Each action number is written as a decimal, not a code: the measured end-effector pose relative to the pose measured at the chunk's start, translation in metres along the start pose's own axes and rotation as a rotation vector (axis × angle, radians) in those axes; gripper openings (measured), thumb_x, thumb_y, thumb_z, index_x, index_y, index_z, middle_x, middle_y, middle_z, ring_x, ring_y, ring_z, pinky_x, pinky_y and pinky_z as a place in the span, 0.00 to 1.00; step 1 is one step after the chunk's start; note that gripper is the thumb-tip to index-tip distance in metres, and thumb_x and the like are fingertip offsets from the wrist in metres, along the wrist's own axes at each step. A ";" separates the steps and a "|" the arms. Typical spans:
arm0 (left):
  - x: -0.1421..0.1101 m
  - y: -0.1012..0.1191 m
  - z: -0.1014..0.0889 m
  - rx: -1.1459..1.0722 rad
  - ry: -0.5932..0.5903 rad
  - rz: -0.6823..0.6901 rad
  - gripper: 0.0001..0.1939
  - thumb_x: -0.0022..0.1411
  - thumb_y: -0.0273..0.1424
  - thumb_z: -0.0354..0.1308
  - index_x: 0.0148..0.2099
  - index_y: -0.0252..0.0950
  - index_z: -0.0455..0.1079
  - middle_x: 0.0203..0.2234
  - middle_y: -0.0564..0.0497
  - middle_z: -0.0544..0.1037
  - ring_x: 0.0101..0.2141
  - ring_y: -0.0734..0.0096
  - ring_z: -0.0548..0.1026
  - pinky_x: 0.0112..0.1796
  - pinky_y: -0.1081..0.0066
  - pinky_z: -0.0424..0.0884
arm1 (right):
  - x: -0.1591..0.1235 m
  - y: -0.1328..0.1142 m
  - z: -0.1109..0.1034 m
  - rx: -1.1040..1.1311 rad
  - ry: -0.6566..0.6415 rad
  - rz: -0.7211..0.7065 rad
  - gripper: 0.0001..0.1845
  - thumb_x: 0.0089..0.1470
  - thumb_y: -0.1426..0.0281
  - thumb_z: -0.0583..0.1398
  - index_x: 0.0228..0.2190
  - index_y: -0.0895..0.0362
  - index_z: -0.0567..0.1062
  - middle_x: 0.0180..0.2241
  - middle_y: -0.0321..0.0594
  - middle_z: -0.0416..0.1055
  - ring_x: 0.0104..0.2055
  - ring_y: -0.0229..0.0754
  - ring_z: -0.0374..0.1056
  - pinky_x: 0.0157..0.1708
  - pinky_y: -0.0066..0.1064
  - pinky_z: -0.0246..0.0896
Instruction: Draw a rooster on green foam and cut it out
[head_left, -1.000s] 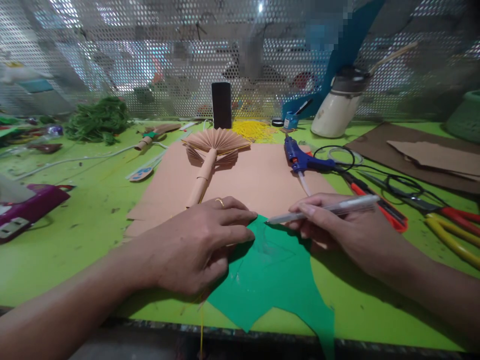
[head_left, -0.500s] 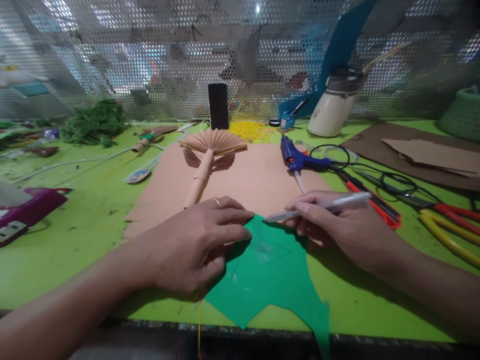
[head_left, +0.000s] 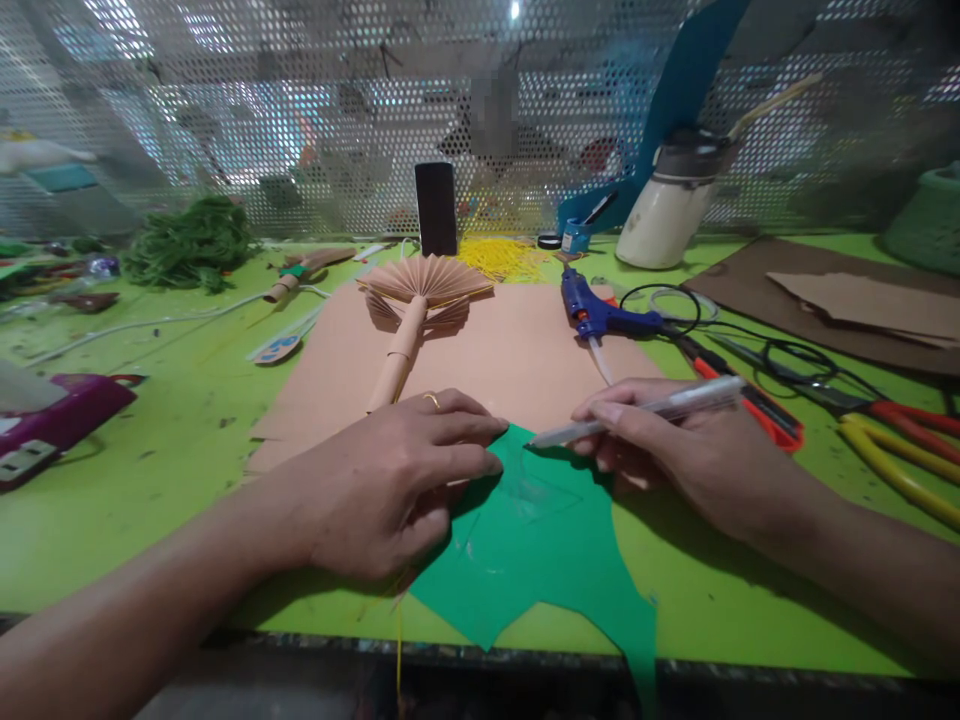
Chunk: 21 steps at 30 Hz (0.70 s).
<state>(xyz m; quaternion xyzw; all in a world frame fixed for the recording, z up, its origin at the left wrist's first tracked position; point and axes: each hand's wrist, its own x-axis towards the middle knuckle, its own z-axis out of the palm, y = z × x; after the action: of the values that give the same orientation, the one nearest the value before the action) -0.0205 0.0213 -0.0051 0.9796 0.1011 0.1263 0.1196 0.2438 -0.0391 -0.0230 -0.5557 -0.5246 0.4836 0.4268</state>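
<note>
A piece of green paper (head_left: pixel 547 545) with an irregular cut outline lies at the table's front edge, its lower right strip hanging over. Faint lines and whitish smudges show on its surface. My left hand (head_left: pixel 405 480) rests flat on its left side, fingers stretched out. In my right hand (head_left: pixel 667 440) is a pen (head_left: pixel 645 412), held slantwise in a writing grip. The pen's tip is at the paper's upper edge area; whether it touches cannot be made out. Beyond my hands, a pleated brown paper fan shape on a rolled paper stem (head_left: pixel 409 340) lies on brown paper sheets (head_left: pixel 495 350).
A blue glue gun (head_left: pixel 600 310), a red cutter knife (head_left: pixel 772 415) and pliers (head_left: pixel 900 450) with red and yellow handles lie at the right. A phone (head_left: pixel 436 210) stands at the back. A purple power strip (head_left: pixel 67 420) is at the left. A white jug (head_left: pixel 667 215) stands back right.
The pen's tip has shifted very slightly downward on the green paper. My left hand stays in place; the view has tilted a little.
</note>
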 end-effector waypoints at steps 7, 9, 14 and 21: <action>0.000 -0.004 0.001 -0.002 -0.036 -0.016 0.23 0.56 0.20 0.53 0.53 0.31 0.75 0.58 0.35 0.76 0.57 0.46 0.72 0.55 0.47 0.73 | 0.000 0.000 -0.001 0.012 -0.047 -0.049 0.11 0.56 0.64 0.66 0.27 0.57 0.83 0.25 0.43 0.79 0.21 0.34 0.67 0.18 0.22 0.59; -0.001 -0.003 0.001 -0.006 -0.044 -0.021 0.23 0.56 0.20 0.53 0.53 0.31 0.75 0.58 0.35 0.76 0.57 0.46 0.72 0.55 0.47 0.72 | 0.001 0.002 -0.001 0.045 -0.039 -0.044 0.11 0.56 0.64 0.67 0.27 0.57 0.83 0.25 0.42 0.79 0.22 0.34 0.67 0.17 0.21 0.59; 0.001 0.000 0.000 -0.011 -0.049 -0.034 0.21 0.58 0.20 0.53 0.53 0.31 0.75 0.59 0.36 0.75 0.58 0.49 0.71 0.56 0.51 0.71 | 0.004 0.006 -0.005 0.130 -0.038 -0.036 0.10 0.54 0.63 0.68 0.25 0.57 0.83 0.23 0.41 0.79 0.20 0.34 0.67 0.16 0.21 0.58; 0.004 0.005 -0.004 -0.050 -0.090 -0.142 0.05 0.64 0.28 0.57 0.42 0.36 0.72 0.53 0.40 0.77 0.53 0.52 0.74 0.51 0.58 0.73 | 0.009 0.005 -0.011 0.275 -0.002 -0.094 0.12 0.54 0.61 0.65 0.25 0.56 0.80 0.16 0.35 0.72 0.14 0.35 0.59 0.10 0.25 0.48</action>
<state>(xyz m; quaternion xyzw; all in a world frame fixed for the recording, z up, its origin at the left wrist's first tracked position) -0.0166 0.0183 0.0012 0.9713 0.1616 0.0757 0.1569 0.2552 -0.0297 -0.0267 -0.4663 -0.4793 0.5311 0.5203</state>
